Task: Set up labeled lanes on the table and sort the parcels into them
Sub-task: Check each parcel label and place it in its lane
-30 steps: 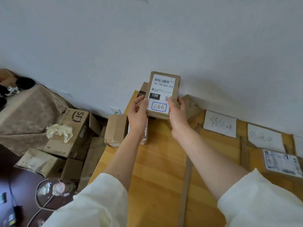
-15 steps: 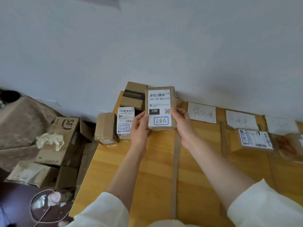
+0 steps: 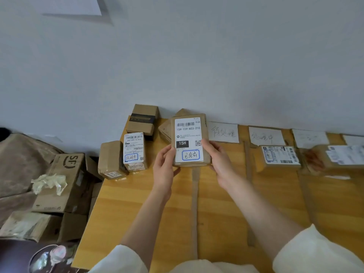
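— So, what fills most of the frame?

— Mostly the pale wall across the whole upper half. Below it, the wooden desk runs from the centre to the right edge, with brown tape strips dividing it into lanes.

— And off the desk?

— At the lower left, a big SF carton sits among other boxes on the floor, with a crumpled clear wrapper lying on it.

— Which parcels are on the desk?

— At its upper left corner stand a plain brown box, a labelled box just beside it, and a box with a dark band behind them near the wall. To the right, a flat parcel lies in the lane under the second paper sign; another parcel, blurred, lies further right.

— And the first sign?

— A handwritten paper sign lies against the wall, right of centre.

— Where is the parcel being sorted?

— The held parcel is upright in the middle of the frame, above the desk, its white label facing the camera, reading 15H-159-A03-210.

— The hands?

— The left hand grips its lower left edge, fingers curled round it. The right hand grips the lower right edge, thumb on the label.
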